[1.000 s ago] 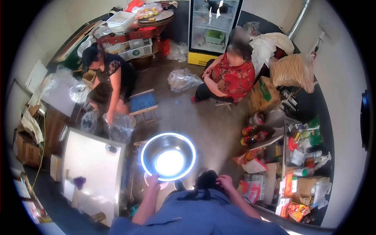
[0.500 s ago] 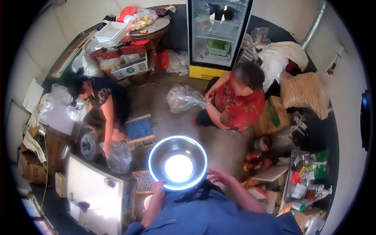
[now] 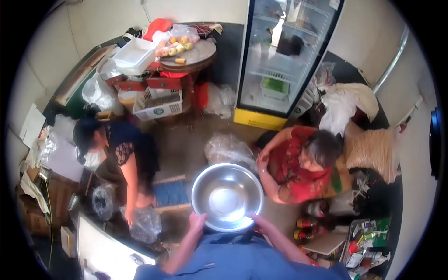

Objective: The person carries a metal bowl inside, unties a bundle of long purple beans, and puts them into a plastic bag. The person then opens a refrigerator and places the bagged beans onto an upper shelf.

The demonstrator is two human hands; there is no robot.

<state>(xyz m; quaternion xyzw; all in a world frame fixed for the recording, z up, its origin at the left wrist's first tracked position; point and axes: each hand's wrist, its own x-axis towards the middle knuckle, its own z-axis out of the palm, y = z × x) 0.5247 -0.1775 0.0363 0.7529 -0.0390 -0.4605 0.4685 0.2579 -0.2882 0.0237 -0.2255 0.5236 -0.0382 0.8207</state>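
Note:
A shiny metal basin (image 3: 227, 198) with nothing in it hangs level in front of my blue top. My left hand (image 3: 198, 221) grips its lower left rim, thumb on the edge. At the lower right rim, my right hand (image 3: 259, 223) is closed on the edge too; the fingers of both hands are partly hidden under the basin. Below and left of the basin lies a low seat with a blue woven top (image 3: 171, 193).
At the left, a person (image 3: 122, 154) in dark clothes reaches to a clear plastic bag (image 3: 145, 225). A person in red (image 3: 301, 163) sits at the right beside another plastic bag (image 3: 228, 149). A glass-door fridge (image 3: 284, 60) and a round table (image 3: 198, 55) stand behind.
My right hand, apart from the rim before, has closed on it. The basin sits slightly further right in view. The camera view has shifted, and the person in red appears lower and further right.

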